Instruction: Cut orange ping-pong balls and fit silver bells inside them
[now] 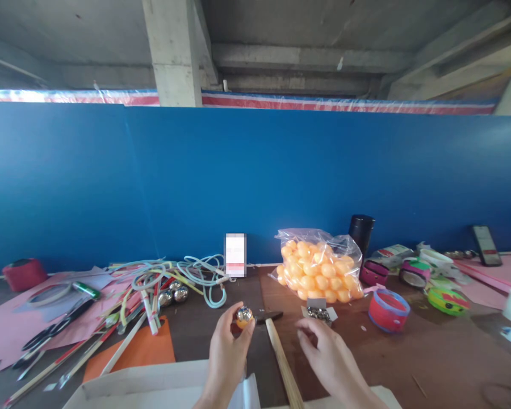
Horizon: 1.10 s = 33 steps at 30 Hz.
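My left hand (229,355) is raised above the table, its thumb and fingers closed around a small ball (244,317), shiny silver on top and orange below. My right hand (330,355) is beside a small open box of dark metal bits (318,314), its fingers curled toward the thumb. Whatever those fingertips hold, if anything, is too small to make out. Between the hands lies a hammer (283,360) with a wooden handle and a dark head. Just beyond stands a clear plastic bag (317,270) full of orange balls.
Left of the hands are several silver balls (173,293), tangled pale cords (202,272), scissors (57,329) and an orange sheet (153,346). A white tray (145,380) lies in front. Rightward are a red-and-blue tape roll (389,309), a black cylinder (361,233) and a phone (486,245).
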### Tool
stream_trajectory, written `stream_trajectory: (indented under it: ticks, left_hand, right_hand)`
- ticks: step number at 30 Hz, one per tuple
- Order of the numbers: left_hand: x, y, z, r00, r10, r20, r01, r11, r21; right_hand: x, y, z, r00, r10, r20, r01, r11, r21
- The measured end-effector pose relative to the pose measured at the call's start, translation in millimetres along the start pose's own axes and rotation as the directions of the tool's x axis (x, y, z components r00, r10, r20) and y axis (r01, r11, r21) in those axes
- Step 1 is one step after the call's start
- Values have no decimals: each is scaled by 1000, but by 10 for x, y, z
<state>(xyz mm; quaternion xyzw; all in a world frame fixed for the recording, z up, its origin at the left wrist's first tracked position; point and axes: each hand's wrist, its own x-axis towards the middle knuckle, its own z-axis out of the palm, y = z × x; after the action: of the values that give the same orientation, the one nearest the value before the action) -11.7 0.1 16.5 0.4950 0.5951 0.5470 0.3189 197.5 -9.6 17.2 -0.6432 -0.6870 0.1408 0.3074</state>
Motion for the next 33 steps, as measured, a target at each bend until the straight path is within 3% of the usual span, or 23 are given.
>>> stream_trajectory:
  ticks: [6,12,33]
  left_hand:
    - [-1,-15,14,1000,-5,-6,5,1000,9]
    - [3,-44,23,1000,2,9,-2,1000,-16]
    - [3,-80,43,1000,20,5,-20,1000,11]
  right_hand:
    - [168,213,-187,988,119,-100,-128,987,-97]
    - [254,377,-211,969,209,-128,-229,960,-162]
    - [253,419,-163,978,193,-73,-203,968,-150]
